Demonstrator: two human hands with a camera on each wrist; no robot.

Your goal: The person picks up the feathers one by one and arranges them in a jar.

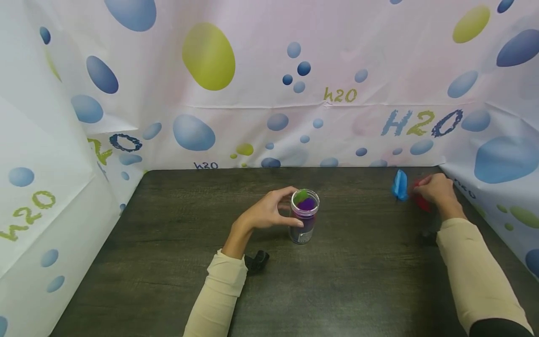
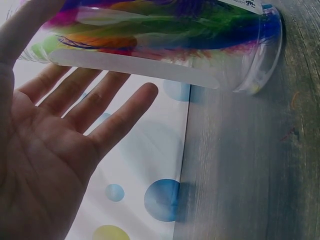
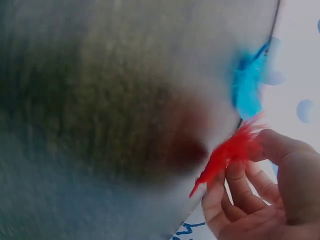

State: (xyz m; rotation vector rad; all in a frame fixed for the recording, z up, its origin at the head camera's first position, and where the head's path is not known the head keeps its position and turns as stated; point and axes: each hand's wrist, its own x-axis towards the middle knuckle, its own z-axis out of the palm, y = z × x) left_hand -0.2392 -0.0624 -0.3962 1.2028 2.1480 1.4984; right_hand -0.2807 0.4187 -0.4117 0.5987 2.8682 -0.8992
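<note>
A clear jar (image 1: pixel 301 234) stands upright near the middle of the dark table, without a lid. Colourful feathers (image 2: pixel 165 27) fill it, and green and purple ones show at its mouth. My left hand (image 1: pixel 265 211) holds the jar near its top, thumb on the near side and fingers on the far side. At the table's far right, my right hand (image 1: pixel 435 189) pinches a red feather (image 3: pixel 227 152) between thumb and fingers. Just left of that hand, a blue feather (image 1: pixel 400 185) lies near the back edge.
The dark wooden table (image 1: pixel 168 281) meets a white sheet (image 1: pixel 252 93) with printed blue and green spots, which rises behind it and along both sides. The right sheet wall is close to my right hand.
</note>
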